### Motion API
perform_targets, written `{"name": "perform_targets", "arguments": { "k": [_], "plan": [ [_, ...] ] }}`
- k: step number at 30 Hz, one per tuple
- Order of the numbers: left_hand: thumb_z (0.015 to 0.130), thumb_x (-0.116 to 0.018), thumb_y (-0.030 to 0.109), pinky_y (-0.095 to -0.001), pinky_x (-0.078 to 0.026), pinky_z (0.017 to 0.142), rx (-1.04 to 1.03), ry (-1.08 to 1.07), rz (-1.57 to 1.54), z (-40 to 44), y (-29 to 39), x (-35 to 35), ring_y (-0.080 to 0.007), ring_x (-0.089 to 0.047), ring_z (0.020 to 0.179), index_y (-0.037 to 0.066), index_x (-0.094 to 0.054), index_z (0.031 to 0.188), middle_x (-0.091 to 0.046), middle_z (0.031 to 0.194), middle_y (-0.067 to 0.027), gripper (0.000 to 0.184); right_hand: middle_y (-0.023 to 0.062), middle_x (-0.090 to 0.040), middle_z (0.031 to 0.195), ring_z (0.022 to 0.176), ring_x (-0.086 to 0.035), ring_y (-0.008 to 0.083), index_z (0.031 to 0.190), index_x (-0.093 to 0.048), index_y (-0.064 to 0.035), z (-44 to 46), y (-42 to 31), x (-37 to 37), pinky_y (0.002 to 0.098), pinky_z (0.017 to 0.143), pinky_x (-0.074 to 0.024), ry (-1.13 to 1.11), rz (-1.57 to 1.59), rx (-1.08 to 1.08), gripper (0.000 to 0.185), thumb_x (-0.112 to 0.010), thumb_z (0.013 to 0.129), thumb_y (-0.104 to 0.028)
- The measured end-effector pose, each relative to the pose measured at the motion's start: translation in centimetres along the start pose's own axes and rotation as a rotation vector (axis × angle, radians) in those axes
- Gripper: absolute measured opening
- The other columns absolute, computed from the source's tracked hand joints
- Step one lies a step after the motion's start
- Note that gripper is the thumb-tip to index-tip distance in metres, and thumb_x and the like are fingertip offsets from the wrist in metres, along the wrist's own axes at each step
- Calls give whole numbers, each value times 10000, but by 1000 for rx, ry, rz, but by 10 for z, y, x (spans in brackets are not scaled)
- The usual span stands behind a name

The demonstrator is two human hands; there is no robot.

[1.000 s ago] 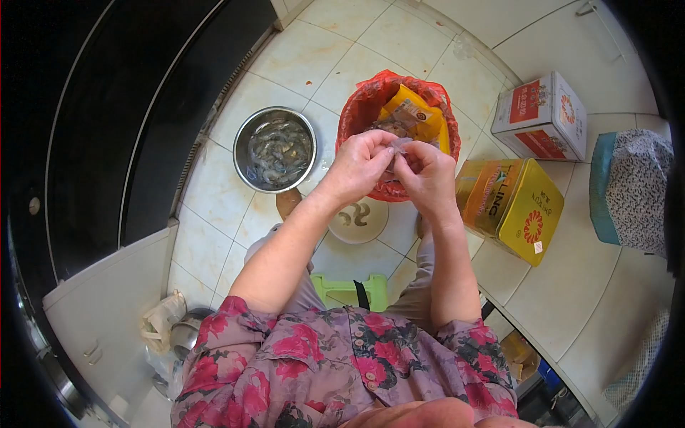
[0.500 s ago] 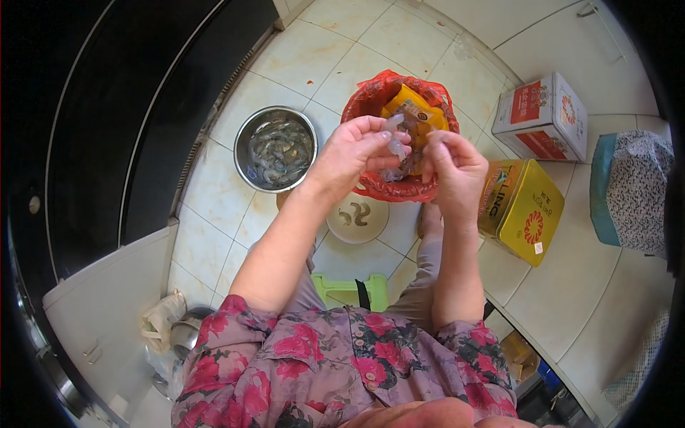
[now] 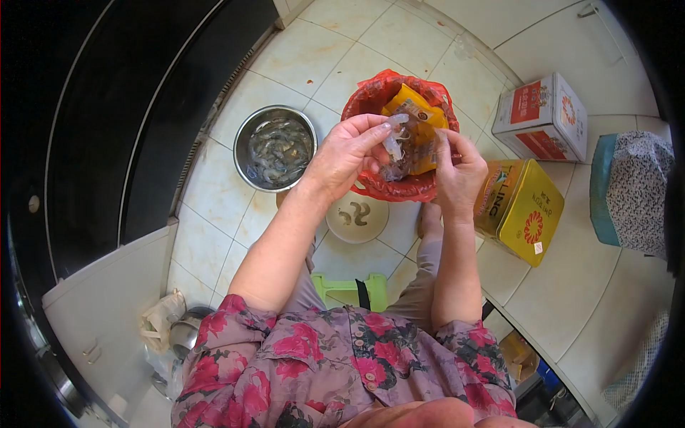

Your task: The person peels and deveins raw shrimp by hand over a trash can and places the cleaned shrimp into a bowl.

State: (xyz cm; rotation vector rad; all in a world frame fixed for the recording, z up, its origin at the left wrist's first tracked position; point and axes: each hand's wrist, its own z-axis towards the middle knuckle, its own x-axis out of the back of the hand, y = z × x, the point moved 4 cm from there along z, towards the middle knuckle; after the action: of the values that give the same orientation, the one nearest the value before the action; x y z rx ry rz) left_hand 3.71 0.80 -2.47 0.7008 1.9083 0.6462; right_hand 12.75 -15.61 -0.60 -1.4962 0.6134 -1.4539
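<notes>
Between the thumb and fingers of my left hand point(image 3: 344, 155) is a greyish, translucent shrimp point(image 3: 394, 138), with thin legs showing along its side. It is above a bin point(image 3: 362, 95) lined with a red plastic bag. To the right of the shrimp and apart from it, my right hand point(image 3: 462, 171) is closed in a pinch; what its fingertips hold, if anything, is too small to make out. A steel bowl point(image 3: 275, 187) of whole shrimp point(image 3: 277, 151) stands at the left. Below my hands, a white bowl point(image 3: 357, 235) holds a few peeled shrimp point(image 3: 359, 212).
A yellow packet point(image 3: 419, 107) and shell scraps lie in the bin. On the right are a white-and-red carton point(image 3: 540, 118), a yellow tin point(image 3: 524, 212) and a cloth-covered object point(image 3: 633, 191). A green stool point(image 3: 378, 291) is between the legs, on the tiled floor point(image 3: 335, 53).
My right hand has drawn slightly away from the shrimp, to the right. My left hand has turned the shrimp a little, and its legs show more clearly.
</notes>
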Motion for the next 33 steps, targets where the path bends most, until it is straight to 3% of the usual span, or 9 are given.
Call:
{"name": "perform_targets", "arguments": {
  "k": [2, 4, 11, 14, 16, 19, 25, 29, 33],
  "plan": [
    [941, -604, 158, -184, -463, 514, -23, 9, 20, 0, 0, 0, -61, -602, 646, 39, -629, 1086, -657, 876, -9, 189, 93, -648, 893, 800, -614, 182, 905, -706, -31, 0, -1, -2, 291, 657, -488, -27, -1, 16, 90, -682, 836, -82],
    [936, -609, 140, -171, -460, 498, -30, -39, -20, 1, -1, -1, -50, -589, 636, 38, -629, 1086, -652, 868, -1, 182, 90, -639, 909, 844, -603, 215, 881, -712, -29, 1, -10, -3, 302, 724, -480, 10, -78, 218, 73, -684, 839, -81],
    [935, -604, 111, -183, -515, 541, -61, 8, -4, -1, -1, -4, -62, -600, 670, 31, -610, 1114, -649, 892, -13, 196, 90, -614, 902, 867, -587, 225, 913, -686, -35, -2, -20, -8, 303, 733, -471, -66, 14, 249, 82, -672, 833, -48],
    [936, -601, 111, -191, -531, 560, -79, -4, 25, 1, -4, -1, -71, -606, 686, 26, -603, 1124, -648, 910, -20, 206, 60, -596, 865, 763, -570, 155, 896, -656, -20, -3, -19, -9, 264, 651, -456, -63, 50, 253, 75, -683, 830, -43],
    [935, -601, 107, -192, -532, 562, -91, -34, 9, 2, -4, 0, -71, -609, 694, 22, -601, 1124, -646, 915, -20, 207, 5, -569, 773, 650, -508, 71, 858, -636, -14, -4, -8, -10, 225, 573, -416, -45, 239, 11, 88, -710, 819, -42],
    [935, -601, 104, -189, -531, 563, -86, -44, -8, 0, -2, -2, -71, -609, 696, 19, -599, 1122, -643, 901, -20, 206, -43, -536, 692, 601, -458, 26, 860, -634, -18, -3, -1, -7, 208, 543, -390, -125, 185, -6, 120, -735, 803, -46],
    [936, -598, 100, -197, -540, 621, -80, -55, 75, -4, 1, -8, -68, -619, 707, 16, -605, 1100, -645, 888, -24, 184, -7, -627, 744, 665, -551, 50, 913, -657, -6, -10, -13, -24, 225, 588, -459, -302, 501, -87, 144, -735, 809, -68],
    [937, -589, 81, -204, -543, 666, -109, -38, 187, -3, -2, -10, -67, -631, 741, 6, -599, 1095, -642, 889, -24, 175, 42, -663, 774, 689, -603, 89, 938, -660, 11, -12, -3, -30, 245, 618, -489, -347, 424, 13, 159, -721, 815, -68],
    [936, -580, 62, -205, -538, 686, -326, -1, 490, -3, 0, -12, -76, -645, 781, -15, -614, 1050, -650, 874, -27, 141, 86, -661, 762, 662, -625, 121, 905, -658, 26, -12, -8, -28, 262, 605, -496, -372, 269, 73, 142, -707, 809, -66]
  ]
}}
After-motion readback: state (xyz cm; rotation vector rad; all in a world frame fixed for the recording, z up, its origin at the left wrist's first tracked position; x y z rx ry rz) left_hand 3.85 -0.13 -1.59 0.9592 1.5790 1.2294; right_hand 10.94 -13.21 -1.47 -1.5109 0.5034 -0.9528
